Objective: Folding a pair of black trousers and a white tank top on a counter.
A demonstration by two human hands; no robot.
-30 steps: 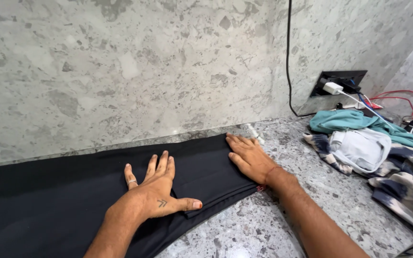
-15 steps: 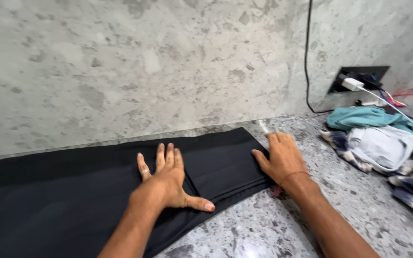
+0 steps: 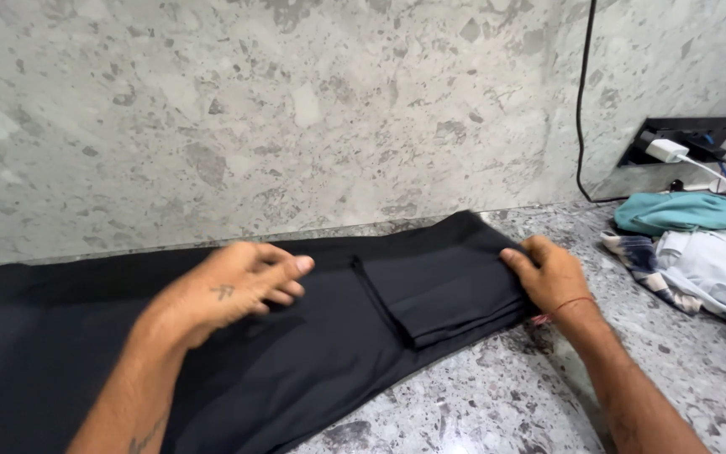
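Observation:
A long black garment (image 3: 313,336) lies flat along the speckled stone counter (image 3: 497,403), against the wall. Its right end is folded over into a thicker layered flap (image 3: 447,294). My right hand (image 3: 548,273) curls its fingers around the right edge of that folded end and grips it. My left hand (image 3: 233,286) hovers just above the middle of the garment, lifted off the cloth, fingers loosely bent and holding nothing.
A heap of clothes lies at the right: a teal piece (image 3: 682,212), a white piece (image 3: 716,265) and a blue-and-white patterned one (image 3: 632,252). A wall socket (image 3: 682,141) holds a white charger (image 3: 665,150) with cables. A black cord (image 3: 583,92) runs down the wall.
My left hand lifted off the cloth, where it was pressed flat, and drew back to the left. My right hand went from flat on the folded end to gripping its edge. The view shifted left.

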